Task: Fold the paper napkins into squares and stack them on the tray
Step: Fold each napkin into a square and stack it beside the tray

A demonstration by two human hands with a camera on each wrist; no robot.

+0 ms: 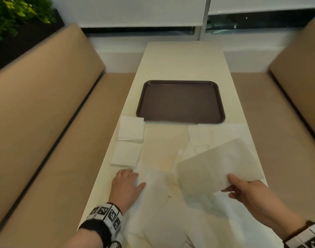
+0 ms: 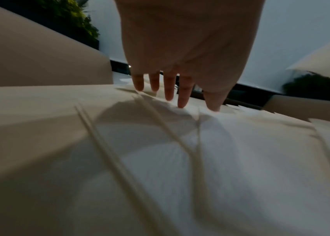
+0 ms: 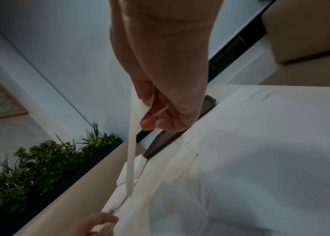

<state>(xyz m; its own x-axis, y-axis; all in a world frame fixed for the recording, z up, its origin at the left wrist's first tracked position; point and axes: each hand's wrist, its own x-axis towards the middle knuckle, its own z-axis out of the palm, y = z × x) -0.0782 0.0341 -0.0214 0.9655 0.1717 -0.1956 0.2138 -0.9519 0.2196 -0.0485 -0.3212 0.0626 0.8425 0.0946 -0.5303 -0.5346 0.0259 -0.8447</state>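
A dark brown tray [image 1: 180,102] lies bare in the middle of the long white table [image 1: 183,59]. My right hand [image 1: 242,189] pinches the near corner of a white paper napkin [image 1: 217,165] and holds it lifted above the table; in the right wrist view the napkin [image 3: 133,143] hangs edge-on from thumb and finger of that hand [image 3: 160,115]. My left hand [image 1: 125,183] rests with straight fingers [image 2: 170,89] on unfolded napkins [image 1: 164,212] spread over the near table. Two folded square napkins [image 1: 130,128] [image 1: 126,153] lie left of the tray's near corner.
More loose napkins [image 1: 215,133] lie at the right, just before the tray. Tan padded benches [image 1: 45,113] [image 1: 287,108] flank the table on both sides. A planter with green plants [image 1: 13,13] stands behind the left bench. A window wall closes the far end.
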